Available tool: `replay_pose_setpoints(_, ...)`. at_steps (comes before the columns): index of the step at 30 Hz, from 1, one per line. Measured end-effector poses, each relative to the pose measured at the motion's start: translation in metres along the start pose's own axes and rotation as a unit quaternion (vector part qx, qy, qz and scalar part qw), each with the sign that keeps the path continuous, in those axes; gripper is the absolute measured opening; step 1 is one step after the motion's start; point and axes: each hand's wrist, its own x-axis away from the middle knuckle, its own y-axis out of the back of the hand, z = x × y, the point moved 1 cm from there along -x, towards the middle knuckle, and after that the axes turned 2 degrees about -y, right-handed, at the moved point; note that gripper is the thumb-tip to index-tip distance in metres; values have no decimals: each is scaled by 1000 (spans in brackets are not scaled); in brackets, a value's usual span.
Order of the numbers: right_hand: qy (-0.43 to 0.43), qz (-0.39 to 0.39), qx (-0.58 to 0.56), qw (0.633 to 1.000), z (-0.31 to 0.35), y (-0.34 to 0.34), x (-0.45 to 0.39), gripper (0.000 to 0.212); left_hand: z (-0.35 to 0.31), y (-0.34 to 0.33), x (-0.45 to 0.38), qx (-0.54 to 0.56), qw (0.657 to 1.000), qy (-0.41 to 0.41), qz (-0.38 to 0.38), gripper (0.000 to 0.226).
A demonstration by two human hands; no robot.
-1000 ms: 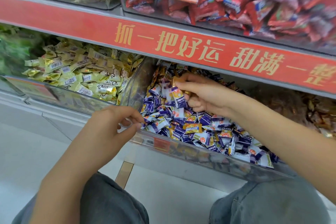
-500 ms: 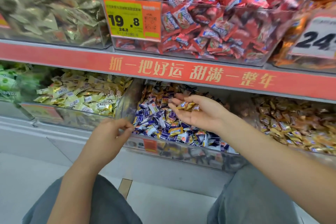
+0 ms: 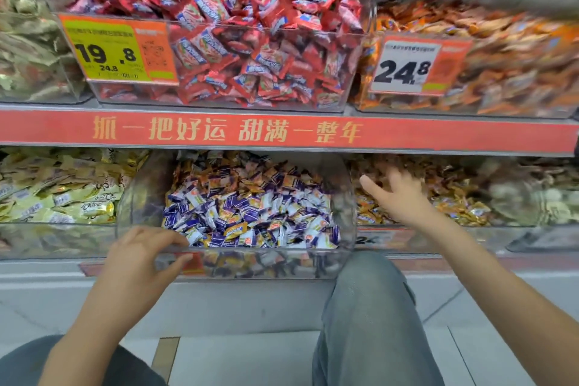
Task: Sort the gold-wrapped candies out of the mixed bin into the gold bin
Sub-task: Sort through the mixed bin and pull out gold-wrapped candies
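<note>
The mixed bin (image 3: 238, 263) is a clear plastic tub at the centre of the lower shelf, filled with purple-white candies and scattered gold-wrapped candies (image 3: 235, 229). To its right lies the gold bin (image 3: 488, 238), heaped with gold-orange wrapped candies (image 3: 454, 207). My right hand (image 3: 399, 197) hovers over the left part of that heap, fingers spread and blurred, with no candy visible in it. My left hand (image 3: 147, 255) rests at the mixed bin's front left rim, fingers loosely bent, holding nothing.
A bin of pale gold wrapped chocolates (image 3: 62, 197) sits left of the mixed bin. A red shelf strip (image 3: 282, 131) overhangs the lower bins. Above stand bins of red candies (image 3: 250, 41) and orange candies (image 3: 501, 56). My knees (image 3: 369, 323) are close to the shelf front.
My right hand lifted gold candies out of the mixed bin in its palm, then swung right over the gold bin and spread its fingers. The left hand stayed by the rim.
</note>
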Motion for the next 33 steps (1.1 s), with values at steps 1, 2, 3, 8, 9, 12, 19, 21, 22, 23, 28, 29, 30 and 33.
replay_pose_setpoints(1, -2, 25, -13, 1000, -4, 1, 0, 77, -2, 0, 0, 9, 1000, -5, 1, 12)
replay_pose_setpoints(2, 13, 21, -50, 998, 0, 5, 8, 72, -3, 0, 1, 17, 1000, -3, 0, 13)
replay_pose_setpoints(3, 46, -10, -99, 994, 4, 7, 15, 59, -3, 0, 3, 27, 1000, 9, -2, 16)
replay_pose_setpoints(8, 274, -89, -137, 948, 57, -7, 56, 35, 1, -6, 10, 41, 997, 71, -9, 22)
replay_pose_setpoints(9, 310, -44, -119, 942, 73, -15, 57, 34, 4, -6, 10, 37, 997, 69, -15, 22)
replay_pose_setpoints(12, 363, 186, -84, 909, 124, -52, 46, 25, 8, -3, 10, 39, 996, 76, -21, 20)
replay_pose_setpoints(19, 579, 356, 350, 645, 196, -142, 7, 67, 17, -4, 11, 37, 998, 54, -15, 20)
replay_pose_setpoints(21, 613, 306, 365, 630, 203, -152, -1, 60, 19, -3, 10, 34, 998, 36, -30, 10)
replay_pose_setpoints(22, 631, 286, 339, 637, 206, -154, -7, 51, 20, -2, 9, 37, 998, 38, -27, 16)
replay_pose_setpoints(23, 635, 281, 313, 649, 209, -154, -15, 42, 21, -3, 8, 42, 998, 31, -24, 24)
replay_pose_setpoints(28, 575, 329, 220, 716, 217, -166, -57, 25, 24, -4, 5, 60, 998, 4, -28, 26)
replay_pose_setpoints(29, 561, 332, 204, 730, 218, -168, -61, 26, 25, -4, 5, 63, 998, 1, -31, 26)
replay_pose_setpoints(30, 549, 335, 193, 741, 218, -167, -63, 26, 25, -4, 4, 66, 997, 2, -31, 26)
replay_pose_setpoints(33, 542, 332, 204, 745, 217, -157, -62, 28, 26, -5, 4, 64, 997, 1, -40, 24)
